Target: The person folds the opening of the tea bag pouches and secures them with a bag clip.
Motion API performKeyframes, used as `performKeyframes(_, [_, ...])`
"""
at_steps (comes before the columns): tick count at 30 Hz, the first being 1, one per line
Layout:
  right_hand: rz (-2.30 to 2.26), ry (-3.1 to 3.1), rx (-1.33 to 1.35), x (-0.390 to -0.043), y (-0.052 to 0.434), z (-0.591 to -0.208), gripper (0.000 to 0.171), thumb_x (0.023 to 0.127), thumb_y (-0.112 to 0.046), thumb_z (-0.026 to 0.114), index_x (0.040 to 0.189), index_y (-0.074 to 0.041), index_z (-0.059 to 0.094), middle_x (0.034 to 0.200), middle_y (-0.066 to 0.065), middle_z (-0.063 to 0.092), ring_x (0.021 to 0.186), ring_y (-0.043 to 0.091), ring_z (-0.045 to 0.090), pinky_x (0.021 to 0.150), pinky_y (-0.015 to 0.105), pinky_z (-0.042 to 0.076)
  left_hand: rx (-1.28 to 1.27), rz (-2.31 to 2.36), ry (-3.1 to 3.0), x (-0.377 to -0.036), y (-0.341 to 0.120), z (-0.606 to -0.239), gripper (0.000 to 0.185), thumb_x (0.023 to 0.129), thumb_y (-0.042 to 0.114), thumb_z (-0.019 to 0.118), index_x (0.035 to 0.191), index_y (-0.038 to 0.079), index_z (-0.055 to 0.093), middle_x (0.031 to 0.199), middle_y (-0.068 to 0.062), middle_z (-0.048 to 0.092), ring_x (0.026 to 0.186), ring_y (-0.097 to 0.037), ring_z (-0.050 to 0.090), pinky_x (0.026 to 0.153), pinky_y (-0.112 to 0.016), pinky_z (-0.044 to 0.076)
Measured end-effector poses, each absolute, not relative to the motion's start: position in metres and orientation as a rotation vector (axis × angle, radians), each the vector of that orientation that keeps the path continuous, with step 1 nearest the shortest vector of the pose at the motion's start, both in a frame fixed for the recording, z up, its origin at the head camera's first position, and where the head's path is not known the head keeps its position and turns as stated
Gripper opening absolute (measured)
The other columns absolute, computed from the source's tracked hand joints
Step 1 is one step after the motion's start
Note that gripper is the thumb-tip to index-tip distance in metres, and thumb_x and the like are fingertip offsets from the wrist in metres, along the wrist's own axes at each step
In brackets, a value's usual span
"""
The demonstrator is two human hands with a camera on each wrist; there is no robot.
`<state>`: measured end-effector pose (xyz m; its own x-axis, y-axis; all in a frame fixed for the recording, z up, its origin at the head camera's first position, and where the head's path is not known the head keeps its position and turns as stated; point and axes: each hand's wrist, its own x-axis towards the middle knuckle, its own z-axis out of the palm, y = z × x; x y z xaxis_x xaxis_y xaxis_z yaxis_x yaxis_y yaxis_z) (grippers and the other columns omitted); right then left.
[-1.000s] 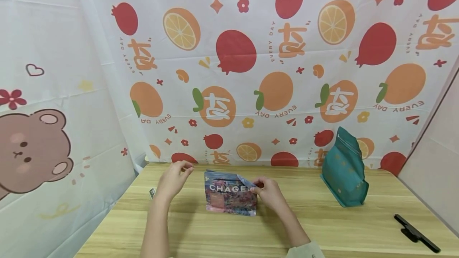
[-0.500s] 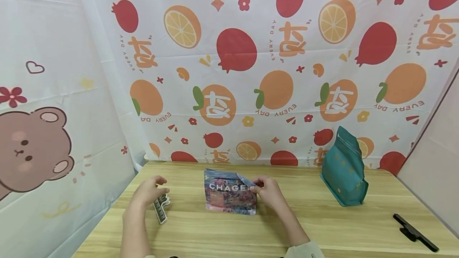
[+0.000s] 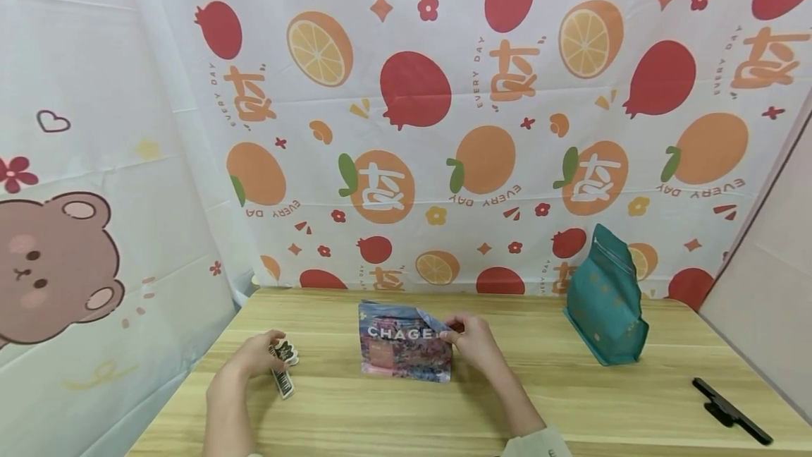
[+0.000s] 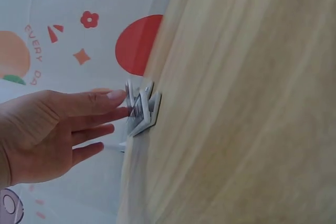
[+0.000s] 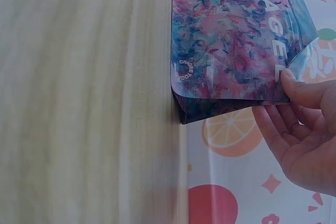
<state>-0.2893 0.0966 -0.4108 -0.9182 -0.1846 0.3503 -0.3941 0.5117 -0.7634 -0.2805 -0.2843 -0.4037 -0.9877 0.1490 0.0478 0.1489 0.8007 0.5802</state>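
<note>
My right hand (image 3: 472, 342) pinches the upper right corner of a blue-and-pink CHAGEE pouch (image 3: 398, 352). The pouch stands upright on the table, its top folded down at that corner. In the right wrist view the thumb lies on the pouch front (image 5: 226, 45), with fingers behind. On the left, my left hand (image 3: 255, 355) reaches around a white-edged piece with dark lettering (image 3: 285, 385) that looks like a clip. Seen from the left wrist, thumb and forefinger are at the clip-like piece (image 4: 140, 111), other fingers fairly straight; whether they grip it is unclear.
A teal pouch (image 3: 605, 302) stands at the right rear of the wooden table (image 3: 355, 422). Near the right edge lies a black bar-shaped item (image 3: 731, 411) with a small tab. Fruit-printed cloth (image 3: 406, 182) hangs behind the table.
My left hand has come left and down from beside the CHAGEE pouch to the clip-like piece, its fingers now around the upper end. My right hand and both pouches have stayed put.
</note>
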Motion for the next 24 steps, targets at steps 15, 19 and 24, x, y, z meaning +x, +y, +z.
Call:
performKeyframes(15, [1.398,-2.527,0.5,-0.29,0.097,-0.411,0.004,0.081,0.0,0.067,0.084,0.0,0.065,0.077,0.002,0.058,0.072,0.015,0.052,0.063,0.029,0.045,0.21,0.999,3.044,-0.289,-0.281,-0.415,0.029,0.068,0.003,0.077,0.093,-0.004,0.064,0.086,-0.012,0.059,0.081,-0.026,0.053,0.078,-0.045,0.042])
performKeyframes(19, [1.398,-2.527,0.503,-0.291,0.097,-0.411,0.003,0.081,0.0,0.067,0.083,-0.001,0.065,0.077,0.002,0.058,0.072,0.014,0.052,0.063,0.03,0.045,0.186,0.975,3.059,-0.29,-0.281,-0.415,0.025,0.069,0.008,0.078,0.088,0.0,0.063,0.077,-0.007,0.054,0.072,-0.021,0.048,0.068,-0.038,0.04])
performKeyframes(24, [1.395,-2.535,0.498,-0.292,0.097,-0.411,0.003,0.082,-0.001,0.066,0.084,-0.001,0.065,0.078,0.002,0.058,0.073,0.015,0.053,0.064,0.031,0.046,0.263,0.963,3.126,-0.293,-0.284,-0.415,0.019,0.073,0.009,0.075,0.08,0.004,0.059,0.08,-0.009,0.057,0.077,-0.027,0.052,0.072,-0.044,0.041])
